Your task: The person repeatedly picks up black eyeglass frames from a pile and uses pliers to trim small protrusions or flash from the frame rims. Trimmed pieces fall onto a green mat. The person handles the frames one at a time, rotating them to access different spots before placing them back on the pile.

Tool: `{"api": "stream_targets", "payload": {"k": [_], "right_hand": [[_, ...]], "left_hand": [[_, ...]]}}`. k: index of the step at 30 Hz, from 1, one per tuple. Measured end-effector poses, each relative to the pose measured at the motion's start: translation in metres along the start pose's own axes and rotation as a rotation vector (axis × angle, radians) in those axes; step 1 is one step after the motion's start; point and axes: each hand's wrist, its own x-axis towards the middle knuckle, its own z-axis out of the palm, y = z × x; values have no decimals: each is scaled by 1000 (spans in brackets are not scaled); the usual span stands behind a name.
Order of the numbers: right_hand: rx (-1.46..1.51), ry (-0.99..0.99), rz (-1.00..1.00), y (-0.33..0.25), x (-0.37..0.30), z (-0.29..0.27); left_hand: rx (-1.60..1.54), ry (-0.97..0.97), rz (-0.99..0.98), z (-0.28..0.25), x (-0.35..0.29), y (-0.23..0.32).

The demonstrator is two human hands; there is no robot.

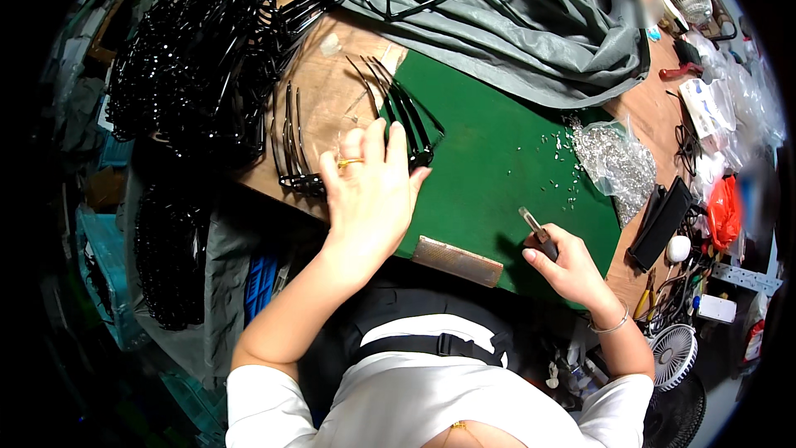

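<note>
My left hand (371,187) reaches over the left edge of the green mat (489,149), back up, with its fingers stretched out and a ring on one. Beneath and beside it lie glossy black pieces with long curved prongs: one group (300,182) to its left, another group (402,112) beyond its fingertips. Its palm side is hidden, as is where it touches them. Above the mat's near right part, my right hand (569,267) is closed around a small tool with a dark handle and metal tip (531,221). The tip points up and left.
A large heap of black pronged pieces (199,66) covers the table's left side. Grey cloth (531,41) drapes across the back. Small shiny bits spill from a clear bag (618,162) at right. A worn metal plate (458,261) sits at the mat's near edge.
</note>
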Motion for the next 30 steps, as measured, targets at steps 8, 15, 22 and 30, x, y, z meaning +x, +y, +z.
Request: {"api": "stream_targets", "payload": {"k": [8,15,22,30], "right_hand": [[-104,26,-117,-3,1,10],[-95,15,1,-10,0,4],[-91,40,-31,-5,0,-2],[-88,28,172,-9,14,-6]], "left_hand": [[-287,-374,220,-36,-39,-28],[-266,34,464,-153,40,-111],[84,-259,11,-100,132,-260],[252,-287,-4,-113,126,-159]]}}
